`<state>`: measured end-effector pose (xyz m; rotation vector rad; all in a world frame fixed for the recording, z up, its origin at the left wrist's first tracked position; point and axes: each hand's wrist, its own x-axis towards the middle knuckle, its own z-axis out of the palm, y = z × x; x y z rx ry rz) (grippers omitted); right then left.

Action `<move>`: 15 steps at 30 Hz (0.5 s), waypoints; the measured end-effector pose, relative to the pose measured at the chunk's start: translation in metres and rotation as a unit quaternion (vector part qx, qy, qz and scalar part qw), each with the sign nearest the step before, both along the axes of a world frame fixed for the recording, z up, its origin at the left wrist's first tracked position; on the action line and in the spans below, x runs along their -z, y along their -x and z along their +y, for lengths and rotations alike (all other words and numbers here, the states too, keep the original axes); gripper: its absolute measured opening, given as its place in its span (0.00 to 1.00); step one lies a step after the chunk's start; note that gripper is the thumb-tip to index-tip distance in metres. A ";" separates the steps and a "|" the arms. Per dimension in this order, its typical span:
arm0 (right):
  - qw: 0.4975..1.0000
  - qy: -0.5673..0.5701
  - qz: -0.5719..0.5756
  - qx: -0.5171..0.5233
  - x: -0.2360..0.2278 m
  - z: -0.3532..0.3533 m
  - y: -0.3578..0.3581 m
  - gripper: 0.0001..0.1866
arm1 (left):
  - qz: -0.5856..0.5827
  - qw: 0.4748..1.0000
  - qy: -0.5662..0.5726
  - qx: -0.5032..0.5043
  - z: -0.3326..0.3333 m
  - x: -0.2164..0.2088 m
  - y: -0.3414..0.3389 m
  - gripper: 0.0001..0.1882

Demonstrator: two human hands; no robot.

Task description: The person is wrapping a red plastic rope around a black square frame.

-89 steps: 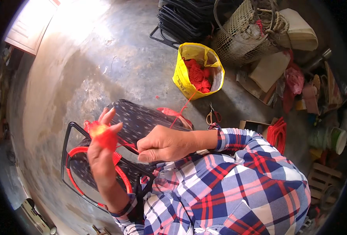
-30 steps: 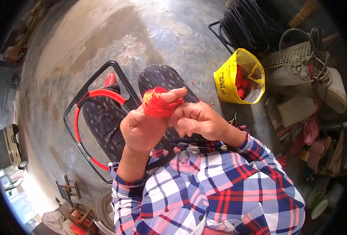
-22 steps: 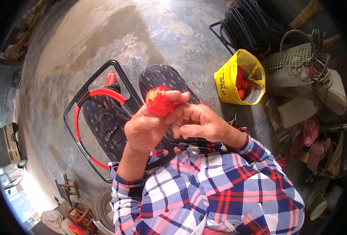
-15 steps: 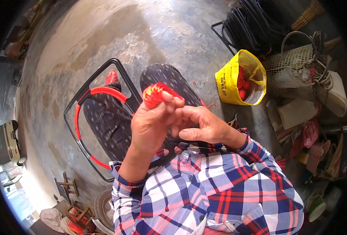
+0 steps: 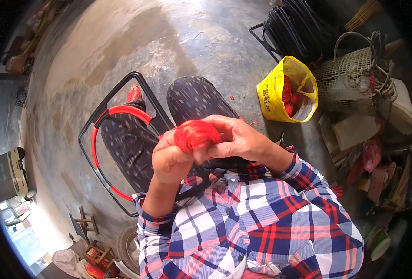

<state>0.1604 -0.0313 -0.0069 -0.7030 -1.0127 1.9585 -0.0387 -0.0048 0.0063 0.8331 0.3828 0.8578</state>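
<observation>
In front of my lap, a coiled bundle of shiny red cord (image 5: 196, 134) is held between my two hands. My left hand (image 5: 169, 160) grips it from the left, fingers mostly hidden behind it. On its right side, my right hand (image 5: 242, 138) pinches the bundle, thumb in front and fingers over the top. Across my left leg leans a black frame (image 5: 109, 95) with a ring inside it. Red cord wrapping (image 5: 128, 110) covers several sections of that ring, with black showing in between.
At the right stands a yellow bag (image 5: 272, 95) with red cord bundles (image 5: 288, 97) inside. Behind it are stacked black frames (image 5: 289, 35) and a mesh basket (image 5: 348, 76). Small wooden stools (image 5: 96, 255) and a tyre (image 5: 126, 249) lie at lower left.
The red bundle has come down and turned, showing its rounded side. My right hand has risen from beside my left hand onto the bundle. The black frame has barely shifted.
</observation>
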 end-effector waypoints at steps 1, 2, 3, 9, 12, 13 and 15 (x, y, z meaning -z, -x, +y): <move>0.999 0.010 0.027 -0.012 0.005 0.001 -0.002 0.27 | -0.015 0.998 -0.051 0.044 0.003 0.004 0.002 0.12; 0.998 0.021 0.055 -0.025 0.008 0.001 -0.002 0.26 | -0.009 0.999 -0.020 0.040 -0.003 0.000 0.001 0.11; 0.998 0.030 0.047 -0.006 0.007 0.000 -0.002 0.24 | 0.015 0.998 -0.042 0.053 -0.002 0.001 0.002 0.11; 0.994 -0.010 0.076 0.078 0.017 -0.003 0.000 0.14 | 0.111 0.981 -0.132 0.093 0.002 -0.004 0.000 0.09; 0.992 -0.023 0.084 0.087 0.021 0.000 -0.003 0.12 | 0.110 0.973 -0.153 0.131 0.005 -0.003 -0.004 0.09; 0.991 -0.028 0.092 0.088 0.020 0.000 -0.004 0.12 | 0.097 0.976 -0.151 0.125 0.005 -0.004 -0.006 0.09; 0.992 -0.060 0.067 0.094 0.019 0.000 -0.004 0.12 | 0.070 0.981 -0.145 0.111 0.004 -0.005 -0.012 0.08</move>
